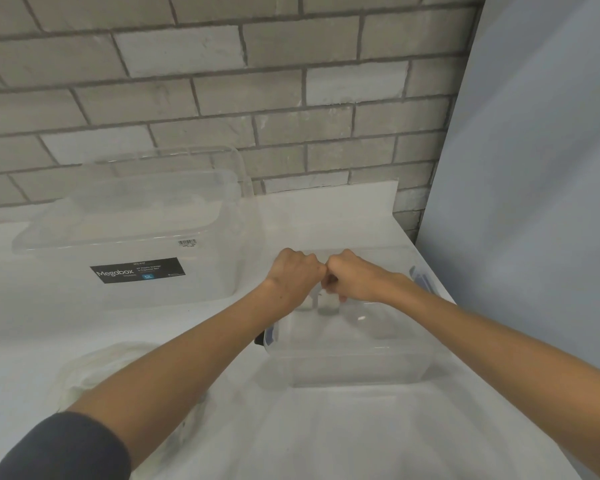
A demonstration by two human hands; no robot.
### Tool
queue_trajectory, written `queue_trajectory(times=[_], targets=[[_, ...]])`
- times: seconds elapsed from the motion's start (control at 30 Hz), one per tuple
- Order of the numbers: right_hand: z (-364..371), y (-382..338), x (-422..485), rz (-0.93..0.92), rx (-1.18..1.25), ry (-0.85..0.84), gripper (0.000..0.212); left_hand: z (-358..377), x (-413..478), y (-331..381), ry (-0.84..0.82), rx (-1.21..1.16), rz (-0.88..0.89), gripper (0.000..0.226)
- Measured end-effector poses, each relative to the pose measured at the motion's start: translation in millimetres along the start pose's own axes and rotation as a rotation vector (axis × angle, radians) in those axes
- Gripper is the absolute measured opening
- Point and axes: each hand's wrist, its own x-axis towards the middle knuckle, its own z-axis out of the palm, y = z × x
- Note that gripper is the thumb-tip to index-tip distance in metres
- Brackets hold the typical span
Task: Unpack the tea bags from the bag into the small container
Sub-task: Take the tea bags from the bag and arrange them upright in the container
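The small clear rectangular plastic container [354,344] with blue side clips sits by the right edge of the white table [222,427]. Above it, the left hand [297,275] and right hand [355,277] meet knuckle to knuckle with fingers curled. I cannot tell what they grip.

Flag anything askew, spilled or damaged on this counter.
The clear plastic lid lies skewed on the large clear Megabox storage box, overhanging its left side rather than seated. Nothing looks spilled or broken.
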Motion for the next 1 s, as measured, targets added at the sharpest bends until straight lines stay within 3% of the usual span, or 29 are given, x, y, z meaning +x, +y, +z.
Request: queue_trajectory(times=[0.27,0.43,0.63,1.0], targets=[[4.4,4.6,5.5,0.009,-0.03,0.003,0.014,0.2,0.0,-1.5,0.019,0.023,0.026,0.024],[2.9,1.8,3.2,0.006,-0.008,0.009,0.034,0.2,-0.1,0.4,-0.04,0.07,0.066,0.021],[2.9,4.1,5.1,0.001,0.021,-0.021,0.014,-5.0,4.8,-3.6,-0.132,0.017,0.078,0.026],[4.5,2.3,7.9,0.058,0.068,-0.021,0.034,-0.7,4.5,1.2,-0.057,0.077,0.08,0.033]])
